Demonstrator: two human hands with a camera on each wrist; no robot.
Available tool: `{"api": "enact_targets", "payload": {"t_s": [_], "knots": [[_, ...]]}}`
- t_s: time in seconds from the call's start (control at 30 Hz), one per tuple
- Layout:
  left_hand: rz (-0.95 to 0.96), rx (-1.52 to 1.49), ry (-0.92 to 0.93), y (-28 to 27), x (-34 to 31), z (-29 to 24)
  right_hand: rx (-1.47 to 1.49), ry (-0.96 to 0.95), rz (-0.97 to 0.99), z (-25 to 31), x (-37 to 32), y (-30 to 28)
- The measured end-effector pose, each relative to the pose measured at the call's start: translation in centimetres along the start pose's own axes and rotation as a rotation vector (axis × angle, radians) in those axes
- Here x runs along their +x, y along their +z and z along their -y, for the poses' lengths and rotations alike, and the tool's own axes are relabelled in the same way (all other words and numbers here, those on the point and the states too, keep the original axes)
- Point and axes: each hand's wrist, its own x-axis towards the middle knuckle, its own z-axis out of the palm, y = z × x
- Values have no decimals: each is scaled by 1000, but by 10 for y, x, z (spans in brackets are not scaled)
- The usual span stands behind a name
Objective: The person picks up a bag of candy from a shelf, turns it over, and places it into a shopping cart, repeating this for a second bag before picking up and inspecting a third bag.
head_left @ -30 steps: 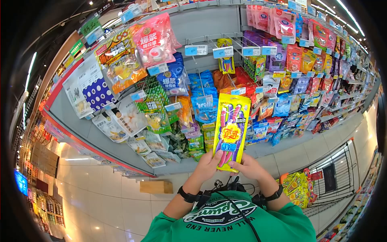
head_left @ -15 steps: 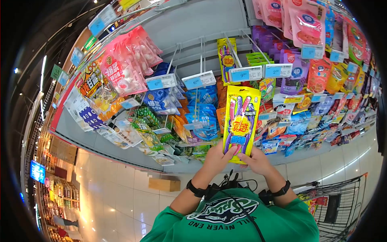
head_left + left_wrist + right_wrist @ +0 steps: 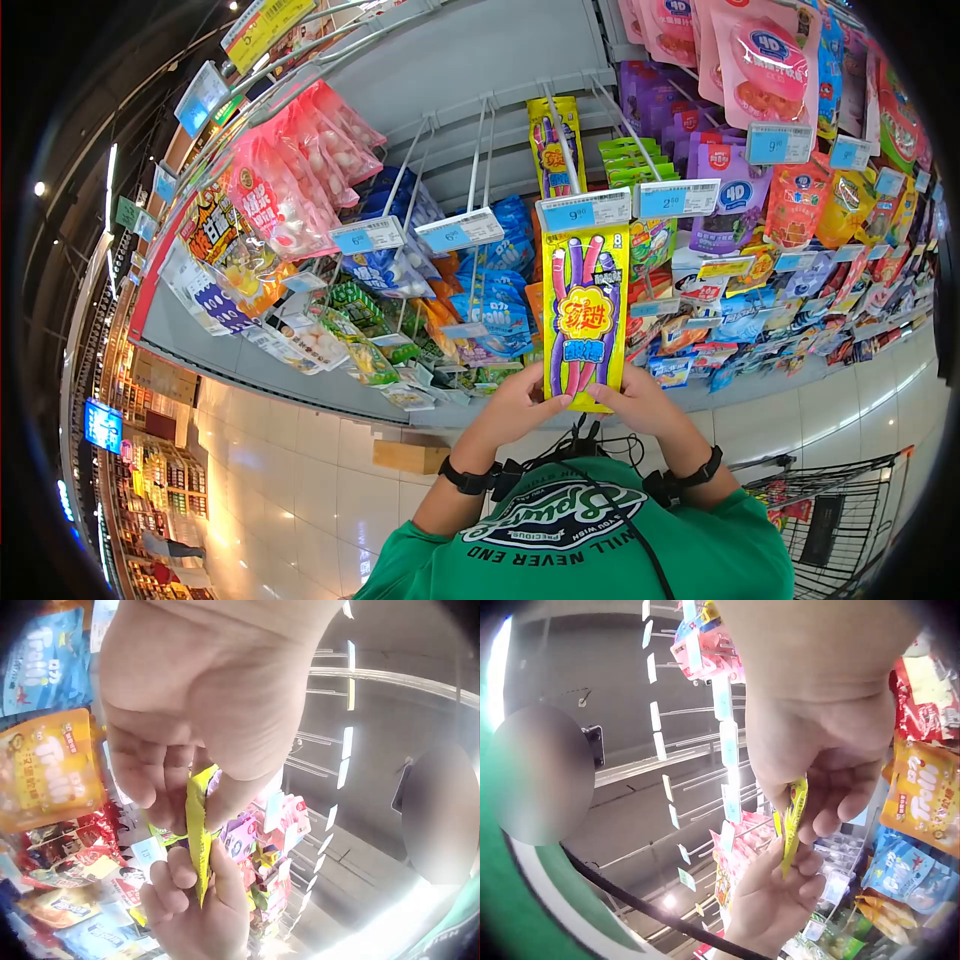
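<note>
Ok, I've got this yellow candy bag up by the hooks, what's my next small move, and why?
Probably raise the yellow bag slightly and steer its top onto the peg behind the price tag. Left hand and right hand pinch its bottom edge, its top sits just under that tag, and a matching bag hangs on that peg.

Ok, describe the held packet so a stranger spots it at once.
On the grey peg wall of snack bags, look below the middle price tag. The left hand and right hand pinch the bottom of a tall yellow packet. Purple and pink sticks mark it, and only it is hand-held.
</note>
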Motion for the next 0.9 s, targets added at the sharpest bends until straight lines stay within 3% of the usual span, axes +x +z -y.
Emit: {"api": "enact_targets", "payload": {"t_s": [0.17, 0.3, 0.37, 0.5, 0.57, 0.77, 0.9], "knots": [[37, -94, -28, 1, -2, 0, -30, -86, -1, 1, -5, 0], [84, -109, -57, 3, 4, -4, 10, -18, -25, 4, -6, -1], [-11, -210, 48, 13, 7, -6, -71, -105, -68, 3, -6, -2], [5, -209, 24, 13, 10, -8, -64, -62, -51, 7, -1, -6], [3, -211, 10, 15, 6, -14, -68, -161, -84, 10, -2, -2], [-24, -264, -39, 16, -2, -21, -67, -223, -66, 17, -7, 4], [-52, -270, -49, 11, 10, -9, 28, -169, -56, 21, 3, 0]]}}
